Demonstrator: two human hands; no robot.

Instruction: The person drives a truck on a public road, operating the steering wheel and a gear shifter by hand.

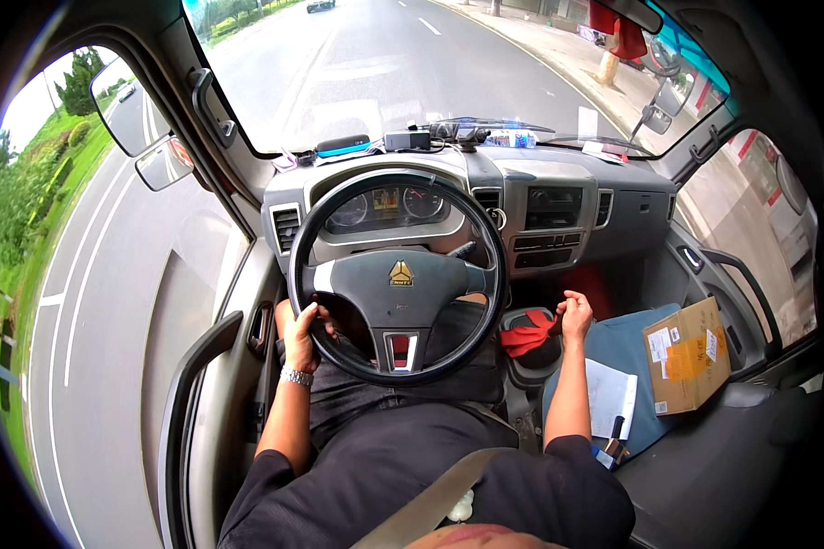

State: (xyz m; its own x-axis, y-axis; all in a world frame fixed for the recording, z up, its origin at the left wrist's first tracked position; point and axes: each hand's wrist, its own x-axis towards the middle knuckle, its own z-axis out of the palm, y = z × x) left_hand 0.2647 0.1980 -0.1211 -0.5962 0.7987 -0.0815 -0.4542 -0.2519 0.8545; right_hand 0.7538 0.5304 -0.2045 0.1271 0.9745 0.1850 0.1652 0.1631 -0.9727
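Observation:
My left hand [299,337] is wrapped round the lower left rim of a black steering wheel [501,274], a metal-banded watch [296,376] on its wrist. My right hand [575,316] is off the wheel, its fingers curled closed above the seat gap. Just left of it a red cloth [525,339] lies over the top of the centre floor console [533,366]. Whether my right fingers pinch the cloth's edge or anything else cannot be made out. Behind the wheel sits the instrument cluster [386,209].
On the passenger side, a blue seat cover [604,343] bears a taped cardboard box [698,320], white papers [607,392] and a black pen [618,427]. A small dark device [407,141] and a blue-and-black case [342,145] lie on the dashboard. Through the windscreen shows a road [375,73] with a distant car [320,5].

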